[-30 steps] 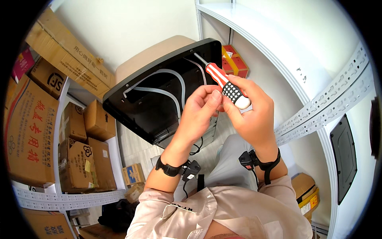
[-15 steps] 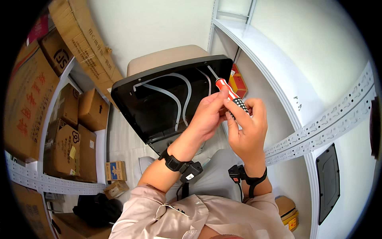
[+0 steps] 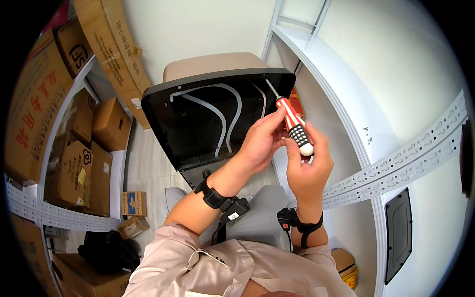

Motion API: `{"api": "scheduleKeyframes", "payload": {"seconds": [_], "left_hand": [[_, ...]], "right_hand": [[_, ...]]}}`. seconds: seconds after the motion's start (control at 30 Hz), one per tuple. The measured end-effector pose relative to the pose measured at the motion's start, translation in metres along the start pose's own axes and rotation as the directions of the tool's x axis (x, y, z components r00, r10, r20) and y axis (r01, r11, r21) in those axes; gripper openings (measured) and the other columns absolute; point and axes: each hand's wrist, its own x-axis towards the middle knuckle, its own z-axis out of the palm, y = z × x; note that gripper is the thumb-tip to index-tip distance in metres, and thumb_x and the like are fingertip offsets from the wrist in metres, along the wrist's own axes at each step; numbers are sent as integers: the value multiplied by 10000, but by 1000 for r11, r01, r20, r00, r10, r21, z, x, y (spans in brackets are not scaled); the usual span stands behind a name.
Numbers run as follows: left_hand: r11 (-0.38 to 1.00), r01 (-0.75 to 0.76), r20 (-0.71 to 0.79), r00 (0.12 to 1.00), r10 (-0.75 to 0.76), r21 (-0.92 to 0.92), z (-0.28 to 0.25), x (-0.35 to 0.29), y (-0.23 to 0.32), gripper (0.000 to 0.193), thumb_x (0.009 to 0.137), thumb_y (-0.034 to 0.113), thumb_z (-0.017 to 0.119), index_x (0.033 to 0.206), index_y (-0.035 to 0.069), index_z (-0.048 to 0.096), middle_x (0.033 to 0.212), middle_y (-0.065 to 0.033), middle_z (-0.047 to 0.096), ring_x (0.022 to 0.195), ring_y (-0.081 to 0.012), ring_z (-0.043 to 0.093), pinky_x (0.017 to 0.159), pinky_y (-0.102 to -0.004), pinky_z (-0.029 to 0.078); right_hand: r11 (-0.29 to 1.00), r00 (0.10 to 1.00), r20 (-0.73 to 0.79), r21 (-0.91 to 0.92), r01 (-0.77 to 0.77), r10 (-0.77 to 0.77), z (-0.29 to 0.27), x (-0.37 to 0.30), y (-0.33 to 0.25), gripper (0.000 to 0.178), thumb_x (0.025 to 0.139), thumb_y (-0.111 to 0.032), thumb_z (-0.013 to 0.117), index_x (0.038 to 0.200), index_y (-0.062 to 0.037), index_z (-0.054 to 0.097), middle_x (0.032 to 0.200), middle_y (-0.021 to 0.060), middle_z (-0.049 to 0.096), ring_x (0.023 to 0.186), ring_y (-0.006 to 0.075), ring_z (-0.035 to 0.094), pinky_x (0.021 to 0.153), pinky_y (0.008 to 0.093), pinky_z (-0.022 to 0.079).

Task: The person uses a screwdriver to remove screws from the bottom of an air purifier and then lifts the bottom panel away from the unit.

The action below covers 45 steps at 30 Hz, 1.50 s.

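Observation:
A screwdriver point(image 3: 292, 118) with a red-and-white striped handle, a black dotted grip and a white rounded end slants up and to the left. Its tip meets the upper right corner of a black panel point(image 3: 195, 141), at what looks like a screw hole. My left hand point(image 3: 262, 142) pinches the front of the handle between thumb and fingers. Around the back end, the thumb and fingers of my right hand point(image 3: 312, 163) curl loosely on either side. Pale grey tubes point(image 3: 226, 119) curve across the dark inner face of the panel. Behind the panel stands a beige body point(image 3: 217, 63).
Shelves with cardboard boxes point(image 3: 111, 123) line the left side, and a tall carton point(image 3: 116, 54) leans near the wall. White perforated shelving point(image 3: 396, 163) curves along the right. Behind the panel's right edge sits a red-and-yellow box point(image 3: 297, 104). Small boxes point(image 3: 133, 203) lie on the floor.
My right hand has slipped back along the handle and opened a little, so the white end now shows. The screwdriver's tip stays at the same corner. The whole view has shifted slightly.

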Motion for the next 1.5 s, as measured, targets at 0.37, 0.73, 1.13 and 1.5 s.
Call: {"api": "scheduleKeyframes", "payload": {"seconds": [0.37, 0.73, 1.13, 1.5], "left_hand": [[997, -40, -11, 999, 41, 65, -4, 6, -6, 433, 992, 460, 486, 926, 58, 632, 828, -20, 653, 722, -92, 598, 694, -247, 482], [994, -35, 50, 998, 30, 102, -3, 7, -1, 406, 1000, 456, 466, 1003, 91, 641, 928, 19, 645, 794, -52, 560, 690, -221, 448], [999, -51, 176, 983, 50, 0, -13, 8, -3, 319, 1017, 255, 435, 1119, 4, 603, 1036, -79, 658, 940, -144, 626, 859, -293, 489], [999, 22, 126, 992, -18, -30, -12, 16, -4, 385, 980, 413, 539, 1005, 35, 609, 895, -31, 644, 789, -82, 604, 732, -242, 499]], "right_hand": [[997, 998, 23, -60, 56, -55, 2, 1, -4, 455, 825, -129, 707, 1243, -20, 564, 968, 131, 589, 810, 255, 611, 670, 319, 487], [998, 996, 86, -54, 28, -24, -1, 8, 2, 326, 871, -64, 612, 1192, -30, 567, 1010, 171, 576, 931, 315, 619, 763, 363, 510], [981, 980, 46, -7, 196, -196, 5, 8, -2, 277, 814, 36, 591, 1060, -67, 662, 1232, 199, 378, 1035, 332, 523, 884, 389, 454], [960, 961, 24, -39, 278, -277, 11, 4, 10, 431, 835, -100, 641, 1233, -2, 509, 1204, 203, 468, 1075, 306, 484, 911, 399, 412]]}}
